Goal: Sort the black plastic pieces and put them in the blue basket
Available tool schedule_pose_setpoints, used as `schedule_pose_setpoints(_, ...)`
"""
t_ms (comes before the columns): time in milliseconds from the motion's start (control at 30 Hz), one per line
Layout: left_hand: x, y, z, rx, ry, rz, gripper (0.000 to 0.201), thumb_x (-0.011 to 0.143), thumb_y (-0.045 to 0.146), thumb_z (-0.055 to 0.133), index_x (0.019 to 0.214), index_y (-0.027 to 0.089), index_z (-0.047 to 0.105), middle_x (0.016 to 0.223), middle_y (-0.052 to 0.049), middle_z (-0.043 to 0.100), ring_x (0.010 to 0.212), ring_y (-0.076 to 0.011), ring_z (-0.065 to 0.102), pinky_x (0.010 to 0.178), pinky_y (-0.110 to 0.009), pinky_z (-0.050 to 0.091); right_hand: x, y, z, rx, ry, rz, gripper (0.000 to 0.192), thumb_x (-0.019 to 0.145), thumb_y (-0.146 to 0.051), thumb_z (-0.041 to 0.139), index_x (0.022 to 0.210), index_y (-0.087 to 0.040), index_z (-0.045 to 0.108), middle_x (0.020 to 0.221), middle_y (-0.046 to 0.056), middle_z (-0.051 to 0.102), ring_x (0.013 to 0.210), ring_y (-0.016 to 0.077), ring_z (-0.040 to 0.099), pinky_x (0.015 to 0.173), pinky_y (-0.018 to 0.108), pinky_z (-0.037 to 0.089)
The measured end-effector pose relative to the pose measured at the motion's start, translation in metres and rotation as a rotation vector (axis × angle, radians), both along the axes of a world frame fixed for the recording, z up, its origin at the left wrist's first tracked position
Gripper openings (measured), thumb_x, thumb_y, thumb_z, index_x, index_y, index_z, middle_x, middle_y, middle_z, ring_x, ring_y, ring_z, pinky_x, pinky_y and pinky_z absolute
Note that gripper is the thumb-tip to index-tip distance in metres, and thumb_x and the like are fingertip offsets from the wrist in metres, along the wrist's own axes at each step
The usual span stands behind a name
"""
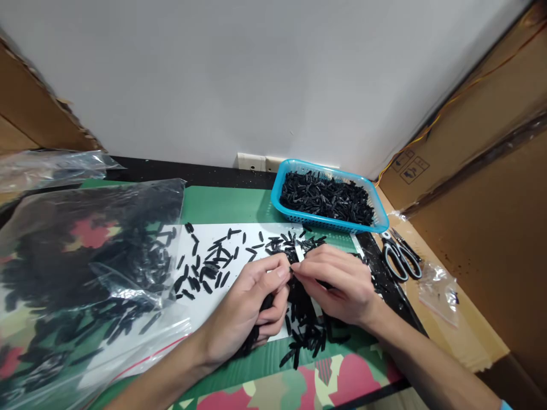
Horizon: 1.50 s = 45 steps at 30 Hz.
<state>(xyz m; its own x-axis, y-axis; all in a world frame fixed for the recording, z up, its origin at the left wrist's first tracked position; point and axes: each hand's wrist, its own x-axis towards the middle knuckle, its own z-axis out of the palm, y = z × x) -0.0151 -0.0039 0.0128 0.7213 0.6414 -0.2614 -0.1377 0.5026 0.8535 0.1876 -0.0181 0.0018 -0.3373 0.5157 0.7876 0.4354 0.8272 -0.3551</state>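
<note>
My left hand [252,304] curls around a bunch of small black plastic pieces, its thumb and forefinger pinching at one small black piece [294,257]. My right hand [337,279] meets it fingertip to fingertip and holds a small blade-like tool [298,250] against that same piece. Both hands hover over a white sheet [239,236] strewn with several loose black pieces [213,262]. A heap of the same pieces [305,330] lies under and in front of my hands.
A blue basket [381,219] full of black pieces stands at the back right. Scissors [399,256] lie right of the mat, beside a small plastic bag [438,290]. A large clear bag [85,267] of black pieces covers the left. Cardboard boxes [482,188] stand on the right.
</note>
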Motion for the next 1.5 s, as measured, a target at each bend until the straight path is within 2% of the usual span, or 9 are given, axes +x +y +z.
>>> schedule_pose_setpoints(367, 0.002, 0.003, -0.009, 0.004, 0.060, 0.009, 0.045, 0.098, 0.068, 0.054, 0.088, 0.026, 0.042, 0.053, 0.012, 0.033, 0.038, -0.0054, 0.024, 0.033, -0.011, 0.019, 0.013, 0.010, 0.003, 0.167, -0.113, -0.102, 0.031, 0.090, 0.002, 0.068, 0.114, -0.017, 0.069, 0.082, 0.006, 0.075, 0.076, 0.0199, 0.068, 0.069, 0.033, 0.061)
schedule_pose_setpoints(467, 0.001, 0.004, -0.008, -0.068, 0.089, 0.044, 0.042, 0.099, 0.068, 0.052, 0.093, 0.027, 0.045, 0.053, 0.011, 0.034, 0.039, -0.0064, 0.022, 0.031, -0.012, 0.015, 0.036, 0.024, 0.014, 0.296, -0.034, -0.432, 0.033, 0.089, -0.001, 0.071, 0.112, -0.025, 0.072, 0.088, 0.003, 0.076, 0.084, 0.0232, 0.071, 0.081, 0.042, 0.059)
schedule_pose_setpoints(533, 0.000, 0.006, -0.006, -0.123, 0.095, 0.108, 0.040, 0.099, 0.066, 0.052, 0.092, 0.027, 0.046, 0.053, 0.011, 0.034, 0.039, -0.0066, 0.020, 0.032, -0.013, 0.013, 0.049, 0.034, 0.020, 0.193, -0.099, -0.812, 0.025, 0.093, -0.013, 0.074, 0.113, -0.028, 0.075, 0.117, 0.009, 0.077, 0.116, 0.0345, 0.066, 0.102, 0.062, 0.049)
schedule_pose_setpoints(600, 0.000, 0.007, -0.003, -0.163, 0.091, 0.152, 0.038, 0.098, 0.064, 0.053, 0.091, 0.027, 0.046, 0.052, 0.011, 0.033, 0.040, -0.0073, 0.020, 0.031, -0.014, 0.014, 0.053, 0.040, 0.020, 0.081, -0.144, -0.891, 0.028, 0.096, -0.022, 0.073, 0.123, -0.028, 0.073, 0.138, 0.013, 0.069, 0.130, 0.0399, 0.057, 0.105, 0.071, 0.044)
schedule_pose_setpoints(767, 0.001, 0.006, -0.001, -0.240, 0.085, 0.245, 0.038, 0.094, 0.064, 0.057, 0.089, 0.027, 0.048, 0.052, 0.010, 0.031, 0.042, -0.0087, 0.019, 0.030, -0.015, 0.015, 0.021, 0.023, 0.008, -0.010, -0.131, -0.458, 0.021, 0.101, -0.014, 0.064, 0.116, -0.025, 0.073, 0.126, 0.010, 0.072, 0.123, 0.0283, 0.062, 0.106, 0.052, 0.052)
schedule_pose_setpoints(933, 0.002, 0.005, -0.007, -0.202, 0.145, 0.307, 0.038, 0.095, 0.060, 0.052, 0.083, 0.024, 0.053, 0.052, 0.009, 0.035, 0.042, -0.0084, 0.025, 0.037, -0.015, 0.021, -0.026, -0.009, -0.002, 0.106, -0.273, -0.011, 0.020, 0.100, -0.023, 0.069, 0.118, -0.015, 0.072, 0.107, 0.010, 0.079, 0.100, 0.0244, 0.066, 0.087, 0.041, 0.055)
schedule_pose_setpoints(1100, 0.005, -0.002, -0.012, 0.051, 0.220, 0.395, 0.034, 0.098, 0.045, 0.051, 0.077, 0.019, 0.057, 0.061, 0.005, 0.048, 0.059, -0.0088, 0.043, 0.054, -0.014, 0.039, -0.040, -0.024, -0.012, 0.179, -0.318, 0.024, 0.014, 0.101, -0.016, 0.065, 0.112, -0.014, 0.074, 0.095, 0.008, 0.078, 0.089, 0.0210, 0.067, 0.076, 0.036, 0.052)
schedule_pose_setpoints(1333, 0.009, -0.006, -0.010, -0.123, 0.237, 0.357, 0.026, 0.093, 0.048, 0.056, 0.084, 0.024, 0.056, 0.065, 0.007, 0.043, 0.046, -0.0085, 0.032, 0.033, -0.016, 0.016, -0.031, -0.023, -0.010, -0.003, -0.231, 0.136, 0.017, 0.100, -0.003, 0.060, 0.110, -0.011, 0.071, 0.098, 0.012, 0.078, 0.091, 0.0232, 0.068, 0.080, 0.036, 0.055)
schedule_pose_setpoints(1500, 0.006, -0.001, -0.007, -0.222, 0.153, 0.227, 0.029, 0.095, 0.053, 0.058, 0.085, 0.026, 0.052, 0.055, 0.010, 0.031, 0.040, -0.0074, 0.020, 0.030, -0.014, 0.014, -0.020, -0.016, -0.002, -0.174, -0.002, 0.059, 0.020, 0.097, -0.001, 0.064, 0.110, -0.016, 0.071, 0.094, 0.009, 0.077, 0.086, 0.0199, 0.068, 0.078, 0.035, 0.056)
